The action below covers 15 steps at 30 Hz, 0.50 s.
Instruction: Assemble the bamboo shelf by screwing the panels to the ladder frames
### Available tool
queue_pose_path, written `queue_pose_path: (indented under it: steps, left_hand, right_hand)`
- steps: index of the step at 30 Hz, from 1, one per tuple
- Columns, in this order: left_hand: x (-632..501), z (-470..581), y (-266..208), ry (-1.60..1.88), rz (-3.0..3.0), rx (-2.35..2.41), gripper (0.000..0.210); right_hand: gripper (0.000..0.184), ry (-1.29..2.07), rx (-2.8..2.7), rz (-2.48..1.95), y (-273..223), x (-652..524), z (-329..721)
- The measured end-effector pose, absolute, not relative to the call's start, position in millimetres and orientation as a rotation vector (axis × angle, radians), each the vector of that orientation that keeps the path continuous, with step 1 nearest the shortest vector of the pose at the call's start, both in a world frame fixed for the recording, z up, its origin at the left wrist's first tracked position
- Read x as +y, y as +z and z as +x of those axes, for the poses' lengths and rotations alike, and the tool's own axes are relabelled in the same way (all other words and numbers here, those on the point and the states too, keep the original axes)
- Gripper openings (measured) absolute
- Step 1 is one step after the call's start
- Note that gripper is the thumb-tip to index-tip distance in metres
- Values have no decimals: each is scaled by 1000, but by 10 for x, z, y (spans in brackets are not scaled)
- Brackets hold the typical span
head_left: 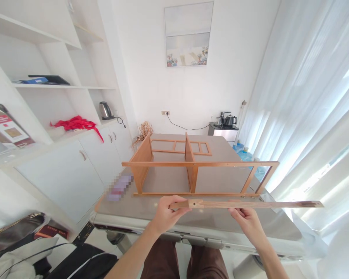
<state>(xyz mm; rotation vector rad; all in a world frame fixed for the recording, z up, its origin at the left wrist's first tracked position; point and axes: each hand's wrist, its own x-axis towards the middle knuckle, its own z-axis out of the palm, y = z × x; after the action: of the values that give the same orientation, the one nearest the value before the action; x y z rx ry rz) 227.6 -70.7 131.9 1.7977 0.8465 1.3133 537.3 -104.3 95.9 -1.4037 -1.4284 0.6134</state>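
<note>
Both my hands hold a long wooden board (215,204) level over the near edge of the table, seen nearly edge-on. My left hand (166,212) is wrapped round its left end, beside a small dark hole. Farther right, my right hand (247,221) pinches the board's lower edge between thumb and fingers. Just beyond it, a partly assembled wooden shelf frame (168,164) lies on its side, with two upright panels and a ladder-like end. A separate flat wooden ladder frame (202,148) lies behind it on the table.
The grey table (168,180) spans the middle. On its left lies a blurred purple packet (120,186). White cabinets (75,155) with a kettle (105,111) stand left; a small stand with a coffee maker (225,120) is at the back right. White curtains (302,77) hang right.
</note>
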Motion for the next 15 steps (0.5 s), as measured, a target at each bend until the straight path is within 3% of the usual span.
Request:
queue_pose_path:
  steps: [7,11,15]
  left_hand:
    - [-777,2293,1234,1356,1609,1002,28]
    - [-799,2255,1303,1466,1394,1098,42]
    - [-766,2252,1503,1561,1134,1063,58]
  right_hand:
    - [67,611,-1414,-1442,867,-1069,5413]
    - [60,618,-1424,-1386,914,-1094,5486]
    - [72,593,-1417,-1246,920,-1183,5493]
